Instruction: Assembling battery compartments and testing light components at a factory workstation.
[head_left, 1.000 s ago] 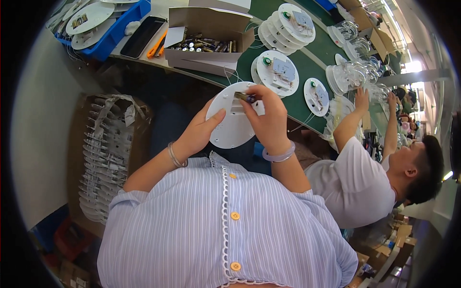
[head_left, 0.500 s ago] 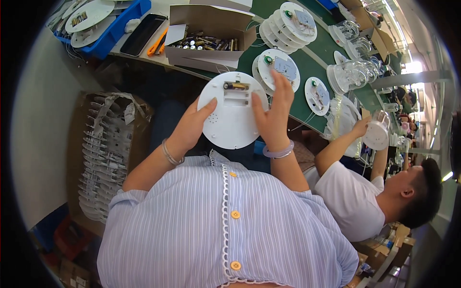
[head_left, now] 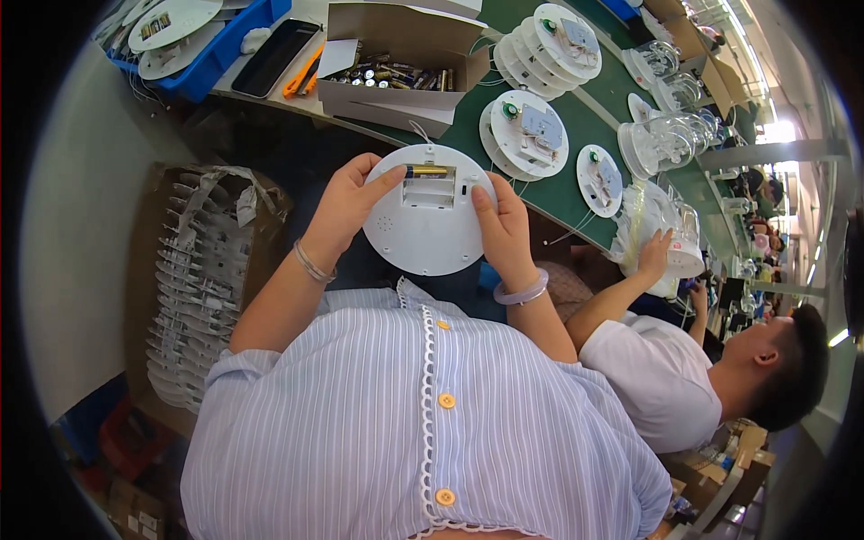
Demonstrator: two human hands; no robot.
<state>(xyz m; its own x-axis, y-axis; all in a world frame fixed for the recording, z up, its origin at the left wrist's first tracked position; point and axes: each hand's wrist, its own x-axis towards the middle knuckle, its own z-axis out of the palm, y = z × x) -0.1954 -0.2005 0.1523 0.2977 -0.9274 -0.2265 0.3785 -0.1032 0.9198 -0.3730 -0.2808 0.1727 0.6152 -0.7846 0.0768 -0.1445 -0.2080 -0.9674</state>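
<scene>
While the left hand (head_left: 349, 200) grips a white disc (head_left: 423, 238), thumb beside its battery (head_left: 432, 171), the right hand (head_left: 506, 225) grips the right edge.

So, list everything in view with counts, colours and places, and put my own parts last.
Table: one, green with pale left end, top
White disc: one, white, between both hands
Battery: one, gold and black, disc's top slot
Open box: one, brown and white, table edge
Loose batteries: many, gold and dark, inside box
Phone: one, black, left of box
Cutter-like tool: one, orange, beside phone
Bin: one, blue, upper left, holding discs
Disc stacks: two, white, on table
Single disc: one, white, right of nearer stack
Covers: several, clear, right
Carton: one, brown, left, holding white pieces
Co-worker: one, white shirt, right
Background: too small to count
Striped shirt: one, pale blue, bottom
Left hand: one, disc's left edge
Right hand: one, disc's right edge
</scene>
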